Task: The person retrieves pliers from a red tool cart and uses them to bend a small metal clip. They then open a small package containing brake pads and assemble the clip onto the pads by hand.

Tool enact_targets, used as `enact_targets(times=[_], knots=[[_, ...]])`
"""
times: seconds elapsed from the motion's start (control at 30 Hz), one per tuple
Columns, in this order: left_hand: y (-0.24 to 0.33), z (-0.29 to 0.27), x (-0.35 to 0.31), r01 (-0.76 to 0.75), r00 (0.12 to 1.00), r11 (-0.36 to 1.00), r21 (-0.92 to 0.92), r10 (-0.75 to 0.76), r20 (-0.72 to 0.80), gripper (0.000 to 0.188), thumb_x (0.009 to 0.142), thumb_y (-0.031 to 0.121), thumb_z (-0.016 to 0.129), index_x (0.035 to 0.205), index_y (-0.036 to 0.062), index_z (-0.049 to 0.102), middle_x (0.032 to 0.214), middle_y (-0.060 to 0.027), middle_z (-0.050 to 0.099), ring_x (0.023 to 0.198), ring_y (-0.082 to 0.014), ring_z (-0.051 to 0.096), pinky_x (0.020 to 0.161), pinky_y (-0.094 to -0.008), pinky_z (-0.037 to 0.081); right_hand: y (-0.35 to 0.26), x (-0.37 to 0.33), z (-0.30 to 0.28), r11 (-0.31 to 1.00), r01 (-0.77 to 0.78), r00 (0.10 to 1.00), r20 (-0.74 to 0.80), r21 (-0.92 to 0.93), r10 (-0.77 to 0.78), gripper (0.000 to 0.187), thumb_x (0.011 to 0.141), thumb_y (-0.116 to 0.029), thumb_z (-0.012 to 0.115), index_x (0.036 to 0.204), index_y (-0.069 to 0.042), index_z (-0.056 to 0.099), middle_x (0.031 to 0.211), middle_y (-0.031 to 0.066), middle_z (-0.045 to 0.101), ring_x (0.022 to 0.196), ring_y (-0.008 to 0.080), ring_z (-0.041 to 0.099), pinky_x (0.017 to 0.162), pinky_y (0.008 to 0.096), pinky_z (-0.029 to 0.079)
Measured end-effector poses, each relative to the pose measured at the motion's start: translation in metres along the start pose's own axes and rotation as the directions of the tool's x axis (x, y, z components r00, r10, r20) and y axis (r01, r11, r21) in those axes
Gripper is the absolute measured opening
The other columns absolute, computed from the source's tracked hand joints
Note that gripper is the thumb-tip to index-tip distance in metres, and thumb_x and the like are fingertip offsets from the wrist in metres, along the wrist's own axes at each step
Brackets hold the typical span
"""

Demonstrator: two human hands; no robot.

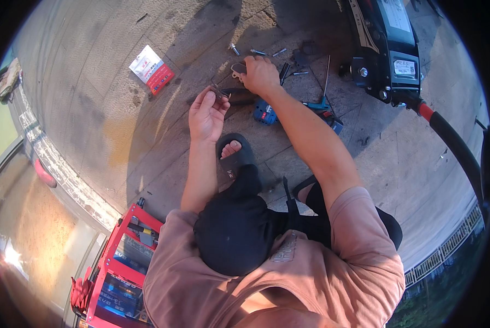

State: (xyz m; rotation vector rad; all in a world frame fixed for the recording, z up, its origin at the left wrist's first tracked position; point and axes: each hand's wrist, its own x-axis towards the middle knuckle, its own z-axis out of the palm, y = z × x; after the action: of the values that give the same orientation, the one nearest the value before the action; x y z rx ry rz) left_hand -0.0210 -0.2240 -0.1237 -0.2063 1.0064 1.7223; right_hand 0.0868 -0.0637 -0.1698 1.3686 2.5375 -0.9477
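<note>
Head view: left hand (206, 116) pinches a small metal part (218, 91) between its fingertips. Right hand (260, 74) is closed on a small bracket (238, 69) above the pavement (119, 109), near loose bolts (258, 52) and a blue power tool (265, 113)

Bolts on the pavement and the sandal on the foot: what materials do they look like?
The bolts look like bare metal: silvery, with bright glints in the sun. The sandal looks like black rubber or foam, matte with no shine; which of the two cannot be told. The right hand reaches down near the bolts.
</note>
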Motion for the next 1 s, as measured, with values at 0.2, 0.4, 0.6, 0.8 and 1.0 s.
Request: enact_targets(times=[0.2,0.4,0.6,0.8,1.0], knots=[[0.002,0.006,0.005,-0.010,1.000,0.996,0.089,0.010,0.006,0.017,0.095,0.006,0.061,0.111,0.0051,0.065,0.094,-0.0101,0.069,0.086,-0.0225,0.068,0.074,-0.0346,0.056,0.005,0.001,-0.008,0.862,-0.119,0.981,0.191,0.493,0.026,0.036,0.080,-0.024,0.077,0.108,-0.002,0.069,0.087,0.0106,0.070,0.081,0.0256,0.067,0.073,0.0368,0.054],[-0.001,0.020,0.002,-0.005,0.997,0.982,0.190,-0.009,0.072,0.019,0.094,0.003,0.061,0.113,0.0038,0.063,0.096,-0.0091,0.068,0.083,-0.0217,0.068,0.074,-0.0343,0.056,0.006,-0.044,-0.066,0.352,-0.378,0.918,0.396,0.856,0.021,0.025,0.087,-0.021,0.075,0.102,-0.002,0.070,0.081,-0.0014,0.067,0.069,0.0047,0.057,0.059,0.0210,0.045],[0.002,0.045,-0.008,-0.055,0.980,0.977,0.204,0.013,0.201,0.020,0.092,0.003,0.064,0.112,0.0018,0.062,0.099,-0.0100,0.068,0.082,-0.0201,0.067,0.073,-0.0332,0.056,0.005,-0.069,-0.101,0.252,-0.305,0.945,0.325,0.919,-0.043,0.020,0.088,-0.019,0.075,0.100,-0.004,0.069,0.082,-0.0013,0.067,0.068,0.0048,0.057,0.058,0.0200,0.044],[0.004,0.063,-0.018,-0.061,0.978,0.978,0.197,0.020,0.207,0.019,0.092,0.004,0.065,0.110,0.0020,0.062,0.096,-0.0099,0.068,0.080,-0.0204,0.067,0.072,-0.0327,0.056,0.006,-0.084,-0.113,0.173,-0.236,0.967,0.248,0.956,-0.056,0.019,0.088,-0.017,0.076,0.099,-0.004,0.069,0.081,-0.0007,0.068,0.068,0.0052,0.059,0.060,0.0197,0.046],[0.006,0.071,-0.024,-0.055,0.967,0.977,0.207,0.001,0.255,0.019,0.094,0.002,0.062,0.113,0.0028,0.062,0.096,-0.0110,0.068,0.082,-0.0217,0.067,0.073,-0.0344,0.056,0.007,-0.093,-0.120,0.134,-0.190,0.975,0.202,0.973,-0.088,0.018,0.088,-0.017,0.076,0.098,-0.004,0.069,0.080,0.0002,0.068,0.067,0.0051,0.060,0.059,0.0197,0.047]])
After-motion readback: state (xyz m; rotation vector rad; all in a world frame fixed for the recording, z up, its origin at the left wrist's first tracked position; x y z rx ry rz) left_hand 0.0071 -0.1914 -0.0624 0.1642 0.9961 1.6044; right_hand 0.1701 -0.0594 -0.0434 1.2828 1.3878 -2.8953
